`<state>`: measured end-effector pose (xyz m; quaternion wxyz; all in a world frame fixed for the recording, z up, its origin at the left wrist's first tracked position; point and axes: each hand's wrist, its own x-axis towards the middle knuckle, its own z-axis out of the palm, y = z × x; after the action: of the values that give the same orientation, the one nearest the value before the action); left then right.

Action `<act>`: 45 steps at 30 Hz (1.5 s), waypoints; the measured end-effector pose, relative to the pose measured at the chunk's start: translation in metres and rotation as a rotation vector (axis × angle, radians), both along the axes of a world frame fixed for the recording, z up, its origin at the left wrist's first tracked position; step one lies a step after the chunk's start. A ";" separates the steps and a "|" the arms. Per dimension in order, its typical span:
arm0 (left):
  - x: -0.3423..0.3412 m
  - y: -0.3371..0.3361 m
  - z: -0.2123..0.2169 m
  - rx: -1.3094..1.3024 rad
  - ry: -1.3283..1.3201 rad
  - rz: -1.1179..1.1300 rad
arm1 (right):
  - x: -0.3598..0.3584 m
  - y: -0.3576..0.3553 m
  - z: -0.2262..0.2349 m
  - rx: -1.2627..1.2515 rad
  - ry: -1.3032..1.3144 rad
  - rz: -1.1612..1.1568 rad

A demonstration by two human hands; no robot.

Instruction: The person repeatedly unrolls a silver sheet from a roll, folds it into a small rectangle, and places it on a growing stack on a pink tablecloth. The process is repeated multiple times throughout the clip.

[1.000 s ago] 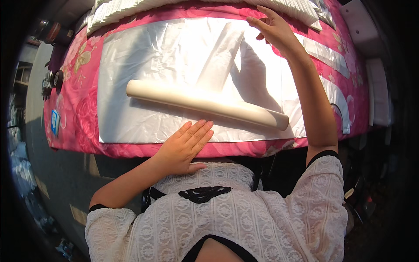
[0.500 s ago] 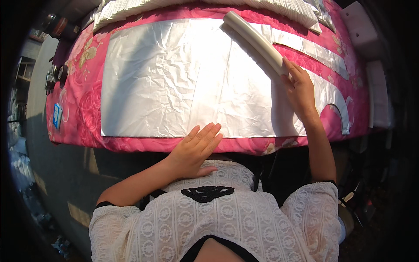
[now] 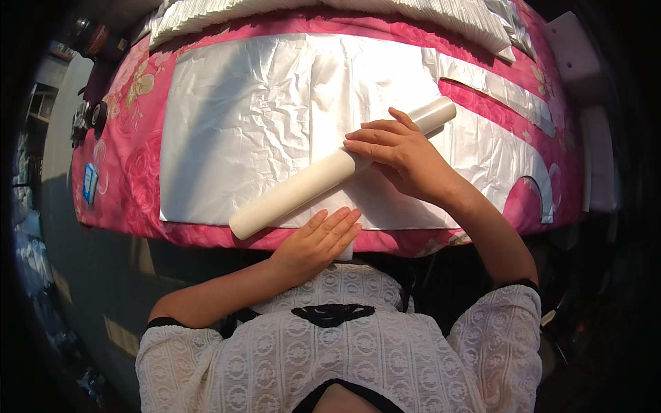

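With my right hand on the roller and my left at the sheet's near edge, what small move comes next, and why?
Probably roll the roller toward the left hand: the right hand rests on it, it lies slanted across the crinkled white sheet, and the left hand pins the near edge.

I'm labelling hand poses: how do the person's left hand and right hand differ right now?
The right hand rests on top of the cream roller, fingers curved over it; the left hand lies flat, palm down, on the near edge of the white sheet, apart from the roller. The right hand reaches farther across the pink floral cloth; the left hand stays close to the body. Both are bare and grip nothing tightly.
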<state>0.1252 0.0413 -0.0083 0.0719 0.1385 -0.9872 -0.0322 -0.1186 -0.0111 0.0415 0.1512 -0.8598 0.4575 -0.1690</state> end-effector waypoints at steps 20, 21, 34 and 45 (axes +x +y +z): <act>0.027 -0.011 0.018 0.326 0.255 0.070 | 0.028 -0.001 0.002 0.266 -0.136 0.211; 0.032 -0.012 0.019 0.313 0.243 0.054 | 0.032 0.009 -0.004 0.270 -0.104 0.249; 0.032 -0.046 0.033 0.284 0.376 0.011 | 0.039 0.034 -0.027 0.056 -0.164 0.105; 0.016 -0.057 0.035 0.508 0.301 0.218 | 0.030 0.042 -0.022 -0.034 -0.186 -0.066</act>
<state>0.1409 -0.0152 0.0264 0.1837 0.2505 -0.9053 -0.2899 -0.0884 0.0306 0.0194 0.1726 -0.8275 0.4664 -0.2606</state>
